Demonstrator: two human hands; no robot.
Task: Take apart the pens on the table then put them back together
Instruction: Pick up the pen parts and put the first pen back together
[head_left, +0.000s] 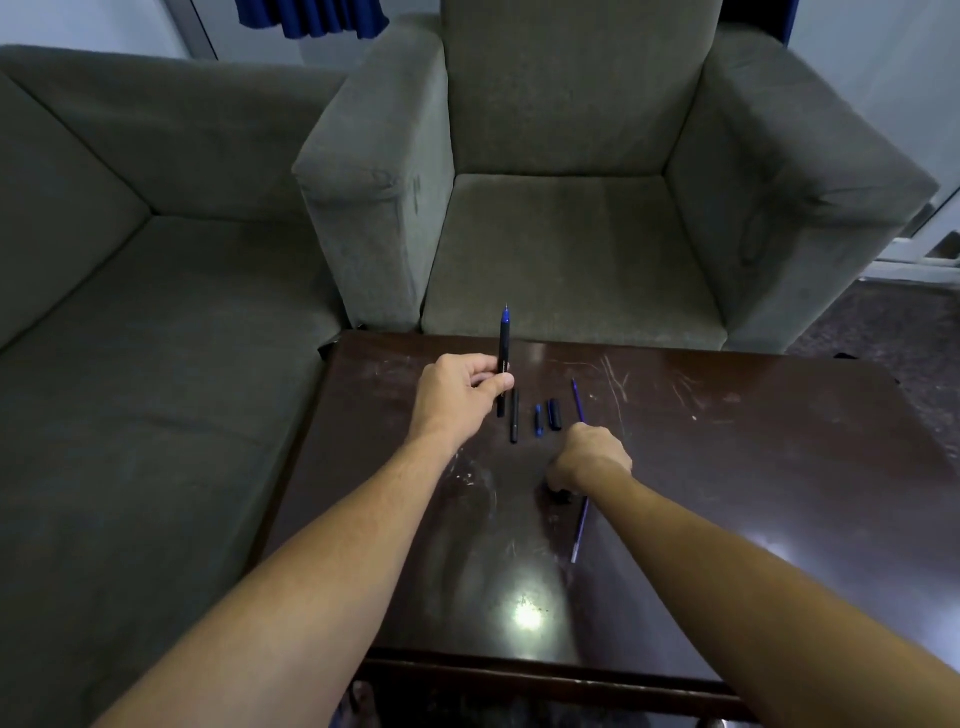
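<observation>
Over the far half of the scratched dark table (753, 467), the left hand (460, 391) is holding up a slim black pen (503, 358) — matte barrel, blue nose, fine point aiming toward the grey armchair (561, 244) beyond. Thumb and curled fingers are pinching it around its lower half, so it is standing nearly upright with its bottom end hanging close over the wood. The bare forearm is reaching in from the near left.

Just right of that pen, loose parts are lying in a row on the tabletop: a long black barrel (514, 418), a short blue piece (538, 420) and a stubby black piece (555, 414), each a little apart from its neighbour.

Nearer than the row, the right hand (595, 454) is resting knuckles-up on the table with its fingers curled under. A thin purple refill (578, 402) is sticking out beyond the knuckles, and a similar thin length is showing below the wrist — whether both are one piece, I cannot tell. A small dark thing (560, 496) is peeking from under the hand. What the fingers are gripping, if anything, is hidden.
</observation>
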